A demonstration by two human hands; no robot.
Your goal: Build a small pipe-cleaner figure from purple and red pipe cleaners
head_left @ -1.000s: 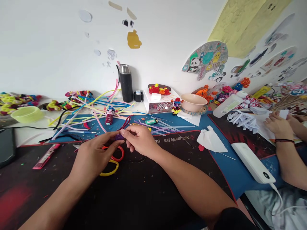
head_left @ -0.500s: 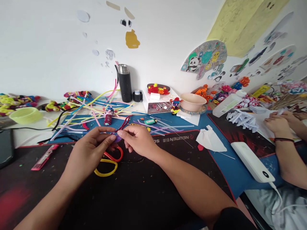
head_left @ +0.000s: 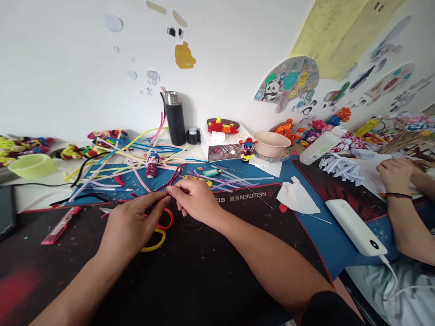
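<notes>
My left hand (head_left: 131,219) and my right hand (head_left: 195,197) meet over the mat, thumbs and fingertips pinched together. Between them is a purple pipe cleaner, seen half a second ago and now almost wholly covered by the fingers. A dark red pipe cleaner (head_left: 177,173) shows just behind the fingertips; whether it joins the held piece I cannot tell. Under my left hand lie scissors with one red and one yellow handle (head_left: 157,243), partly covered. A small figure with a dark red fuzzy body (head_left: 151,165) is beyond the hands.
Loose pipe cleaners (head_left: 136,151) spread behind the hands, near a black thermos (head_left: 175,118). A green lighter (head_left: 211,172), a pink packet (head_left: 61,225), a beige bowl (head_left: 272,144) and a white power bank (head_left: 355,228) lie around. Another person's hands (head_left: 396,174) are at the right.
My left hand has turned its back upward and closed in on the right fingertips, covering the purple pipe cleaner. The scissors' tip now shows left of that hand. The view has shifted slightly.
</notes>
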